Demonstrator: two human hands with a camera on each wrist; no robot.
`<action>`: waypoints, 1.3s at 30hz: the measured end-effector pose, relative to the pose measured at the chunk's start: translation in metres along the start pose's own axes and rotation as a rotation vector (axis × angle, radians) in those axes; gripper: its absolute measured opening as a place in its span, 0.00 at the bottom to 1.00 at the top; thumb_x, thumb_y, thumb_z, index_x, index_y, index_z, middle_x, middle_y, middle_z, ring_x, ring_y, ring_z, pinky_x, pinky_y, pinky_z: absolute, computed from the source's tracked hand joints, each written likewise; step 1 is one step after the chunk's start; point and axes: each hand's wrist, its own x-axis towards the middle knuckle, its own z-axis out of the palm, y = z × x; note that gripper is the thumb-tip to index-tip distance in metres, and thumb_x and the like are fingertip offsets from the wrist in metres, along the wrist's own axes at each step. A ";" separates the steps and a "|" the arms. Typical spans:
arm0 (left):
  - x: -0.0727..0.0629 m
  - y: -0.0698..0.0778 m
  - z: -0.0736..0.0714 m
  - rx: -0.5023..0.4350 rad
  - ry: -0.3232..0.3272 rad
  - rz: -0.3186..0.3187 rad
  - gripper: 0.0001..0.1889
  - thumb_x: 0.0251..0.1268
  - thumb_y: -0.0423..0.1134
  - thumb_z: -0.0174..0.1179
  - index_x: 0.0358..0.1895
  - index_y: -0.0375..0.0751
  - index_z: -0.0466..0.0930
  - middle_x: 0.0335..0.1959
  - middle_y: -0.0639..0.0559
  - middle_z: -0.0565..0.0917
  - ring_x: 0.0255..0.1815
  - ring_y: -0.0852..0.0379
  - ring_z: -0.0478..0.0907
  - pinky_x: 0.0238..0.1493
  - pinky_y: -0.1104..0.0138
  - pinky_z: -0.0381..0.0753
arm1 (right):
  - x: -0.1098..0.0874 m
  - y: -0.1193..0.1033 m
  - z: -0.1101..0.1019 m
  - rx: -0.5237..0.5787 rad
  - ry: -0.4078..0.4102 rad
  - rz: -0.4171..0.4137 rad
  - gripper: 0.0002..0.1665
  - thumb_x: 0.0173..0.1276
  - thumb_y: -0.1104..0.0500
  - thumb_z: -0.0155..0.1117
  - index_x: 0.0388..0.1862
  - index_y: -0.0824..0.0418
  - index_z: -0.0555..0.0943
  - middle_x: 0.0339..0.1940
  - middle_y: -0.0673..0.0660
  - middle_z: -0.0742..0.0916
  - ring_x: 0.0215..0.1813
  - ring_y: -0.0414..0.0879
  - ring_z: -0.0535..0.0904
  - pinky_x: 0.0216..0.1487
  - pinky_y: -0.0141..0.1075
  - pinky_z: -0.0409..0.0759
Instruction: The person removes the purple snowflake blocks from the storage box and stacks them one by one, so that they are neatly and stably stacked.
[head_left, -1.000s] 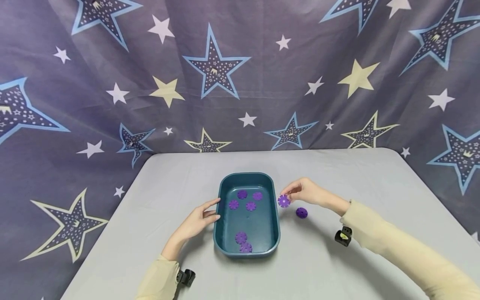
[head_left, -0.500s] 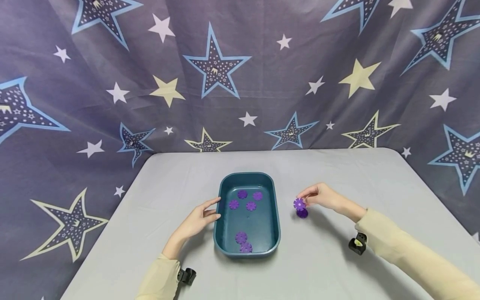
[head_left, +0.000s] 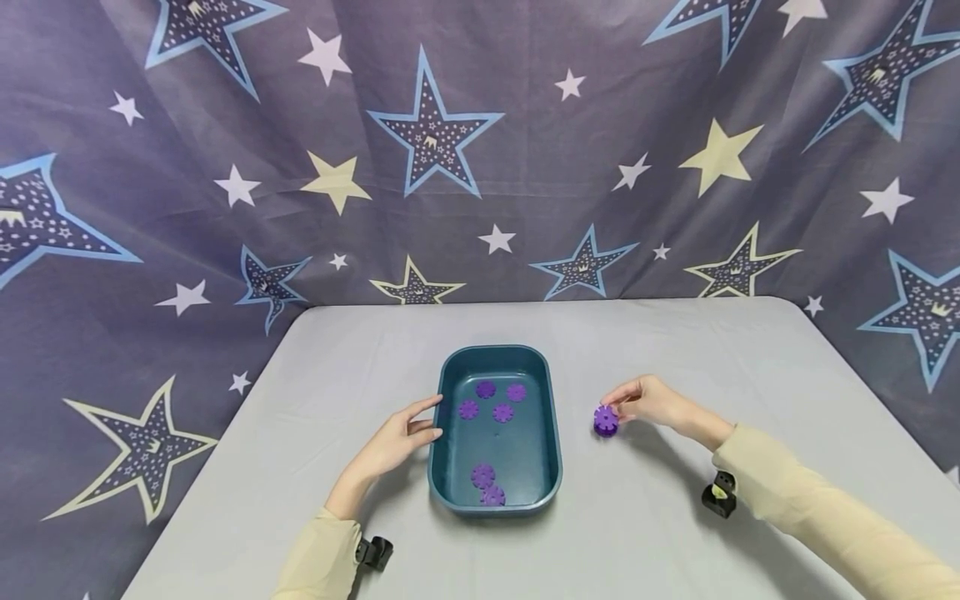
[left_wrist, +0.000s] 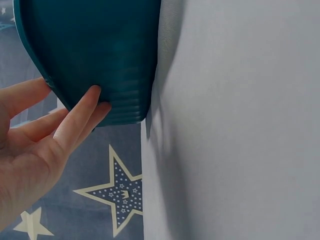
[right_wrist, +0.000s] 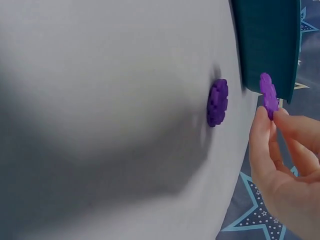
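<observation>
Currently, my right hand [head_left: 651, 402] pinches one purple disc [right_wrist: 268, 95] between thumb and fingertips, right of the tray [head_left: 495, 446]. Disc held tilted, its face toward the near side. Just below it, a second purple piece [right_wrist: 217, 103] lies on the table [head_left: 375, 350]; it looks thick, and I cannot tell whether it is one disc or several stacked. Head view overlaps the two; right wrist view shows a gap between them. My left hand [head_left: 393, 446] is loosely extended, gripping nothing, fingertips touching the tray's left side. Inside the tray: four discs [head_left: 503, 412] spaced apart toward the far end, and a touching pair [head_left: 483, 476] at the near end. Beyond the table's far edge hangs a star-printed cloth [head_left: 525, 167].
</observation>
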 end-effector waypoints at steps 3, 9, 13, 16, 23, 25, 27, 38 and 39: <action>0.000 -0.001 0.000 0.003 -0.003 0.007 0.29 0.59 0.32 0.55 0.64 0.35 0.58 0.65 0.37 0.57 0.58 0.41 0.66 0.57 0.53 0.65 | 0.000 0.001 0.001 0.000 -0.001 0.001 0.15 0.56 0.74 0.51 0.43 0.82 0.74 0.38 0.71 0.82 0.32 0.49 0.82 0.40 0.41 0.79; 0.001 -0.002 0.001 0.012 -0.002 0.013 0.29 0.59 0.32 0.54 0.64 0.34 0.58 0.65 0.35 0.58 0.57 0.40 0.67 0.57 0.53 0.65 | 0.000 0.002 0.002 0.000 0.015 0.013 0.16 0.55 0.74 0.52 0.42 0.82 0.74 0.38 0.72 0.82 0.33 0.51 0.82 0.39 0.41 0.80; 0.002 -0.004 0.001 0.012 0.007 0.005 0.29 0.59 0.33 0.55 0.64 0.35 0.59 0.65 0.36 0.59 0.57 0.41 0.67 0.57 0.53 0.65 | 0.004 0.013 0.000 0.046 -0.008 -0.026 0.15 0.53 0.71 0.56 0.40 0.79 0.77 0.36 0.69 0.83 0.32 0.50 0.82 0.38 0.39 0.80; 0.002 -0.004 0.001 0.007 0.005 0.006 0.29 0.59 0.33 0.55 0.64 0.35 0.59 0.65 0.36 0.59 0.57 0.41 0.67 0.57 0.53 0.65 | 0.009 0.027 -0.004 0.094 -0.048 -0.093 0.13 0.54 0.68 0.58 0.38 0.74 0.80 0.33 0.63 0.85 0.31 0.47 0.82 0.35 0.37 0.81; 0.002 -0.005 0.001 0.005 0.001 0.023 0.29 0.59 0.33 0.55 0.64 0.34 0.58 0.65 0.35 0.58 0.57 0.41 0.67 0.57 0.54 0.66 | 0.005 0.015 0.002 0.051 -0.016 -0.016 0.16 0.55 0.72 0.54 0.41 0.83 0.74 0.37 0.73 0.81 0.34 0.50 0.82 0.38 0.39 0.80; 0.002 -0.005 0.001 0.006 0.000 0.023 0.29 0.59 0.33 0.55 0.64 0.34 0.58 0.65 0.35 0.58 0.57 0.41 0.67 0.57 0.54 0.66 | 0.005 0.013 0.004 0.049 -0.011 0.000 0.15 0.56 0.74 0.52 0.41 0.85 0.73 0.38 0.75 0.80 0.34 0.51 0.82 0.38 0.39 0.80; 0.002 -0.005 0.001 0.006 0.000 0.022 0.29 0.59 0.33 0.55 0.64 0.34 0.58 0.64 0.35 0.58 0.57 0.41 0.67 0.57 0.55 0.66 | 0.005 0.012 0.004 0.048 -0.013 0.004 0.15 0.57 0.75 0.52 0.42 0.86 0.72 0.38 0.75 0.80 0.34 0.49 0.82 0.38 0.39 0.80; 0.001 -0.004 0.000 -0.004 -0.005 0.021 0.29 0.59 0.33 0.55 0.64 0.34 0.58 0.65 0.35 0.58 0.57 0.41 0.67 0.57 0.54 0.66 | 0.007 0.016 0.006 0.071 -0.008 0.021 0.14 0.57 0.76 0.52 0.41 0.86 0.72 0.36 0.75 0.81 0.33 0.46 0.82 0.38 0.37 0.80; 0.001 -0.004 0.000 -0.003 -0.005 0.021 0.29 0.59 0.33 0.55 0.65 0.34 0.57 0.65 0.35 0.58 0.57 0.41 0.67 0.57 0.54 0.66 | 0.007 0.016 0.006 0.067 -0.006 0.025 0.14 0.57 0.76 0.51 0.41 0.86 0.72 0.35 0.74 0.81 0.33 0.46 0.82 0.38 0.37 0.80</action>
